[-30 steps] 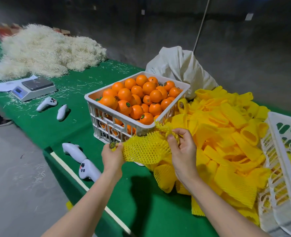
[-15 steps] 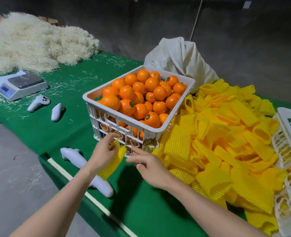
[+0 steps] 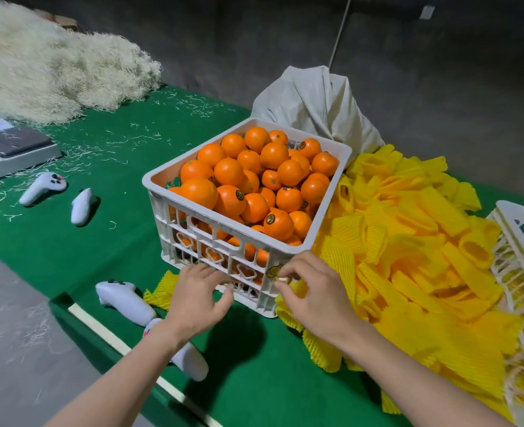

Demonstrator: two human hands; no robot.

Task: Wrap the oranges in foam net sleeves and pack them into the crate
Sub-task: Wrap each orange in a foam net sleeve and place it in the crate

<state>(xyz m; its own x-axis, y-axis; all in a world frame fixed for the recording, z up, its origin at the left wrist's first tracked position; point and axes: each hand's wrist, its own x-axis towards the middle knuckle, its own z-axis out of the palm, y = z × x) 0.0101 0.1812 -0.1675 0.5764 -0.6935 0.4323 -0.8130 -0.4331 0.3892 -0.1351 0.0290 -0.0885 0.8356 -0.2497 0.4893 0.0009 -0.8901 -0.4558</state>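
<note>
The oranges (image 3: 254,180) are smooth, round and glossy, some with small dark stickers. They fill the white plastic crate (image 3: 264,303) to its rim, and more show through the heart-shaped openings in its lattice wall. The crate stands on the green felt-like table (image 3: 69,248).

Against its right side lies a large heap of yellow foam net sleeves (image 3: 408,257), soft ribbed tubes, some gaping open. One loose sleeve (image 3: 159,292) lies flat by the crate's near left corner.

The left hand (image 3: 199,300) hovers beside that sleeve with its fingers spread and loosely bent at the crate wall, holding nothing. The right hand (image 3: 313,294) is apart from it at the crate's near corner. Its fingertips are bunched on the edge of the heap, but I cannot tell whether they grip anything.

A second white crate (image 3: 519,217) at the right edge shows yellow netting through its slats. Behind the first crate sits a crumpled grey sack (image 3: 316,109). A fluffy mound of pale shavings (image 3: 54,72) lies far left.
</note>
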